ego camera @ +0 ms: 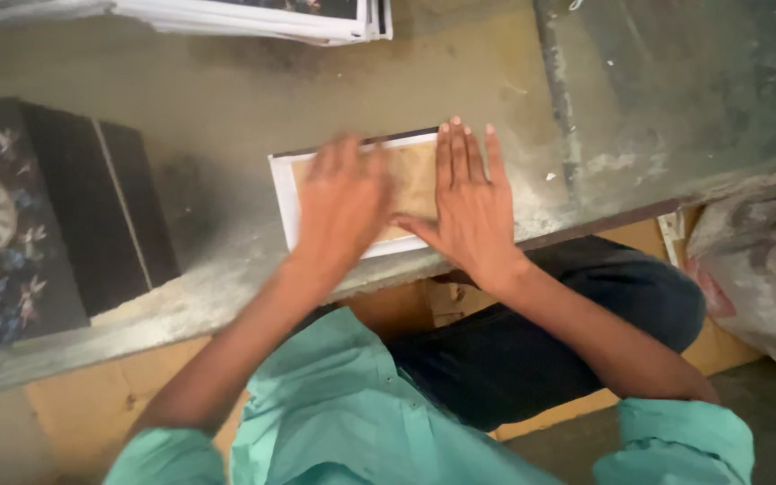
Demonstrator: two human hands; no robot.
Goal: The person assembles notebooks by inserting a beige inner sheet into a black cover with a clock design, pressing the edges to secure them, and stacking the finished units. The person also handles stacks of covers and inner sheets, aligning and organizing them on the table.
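A small rectangular picture board [415,175] with a white border and a tan printed face lies flat on a dusty glass-topped table [253,108]. My left hand [341,202] rests palm down on its left half, blurred by motion. Flat on the right half lies my right hand [471,205], fingers straight and together, thumb spread toward the left hand. Neither hand grips anything; both press on the board's face.
A dark board with a clock face and flower print [11,224] lies at the table's left. A stack of white-edged sheets [271,18] sits at the far edge. A plastic sack [761,269] stands on the right, beside my knee.
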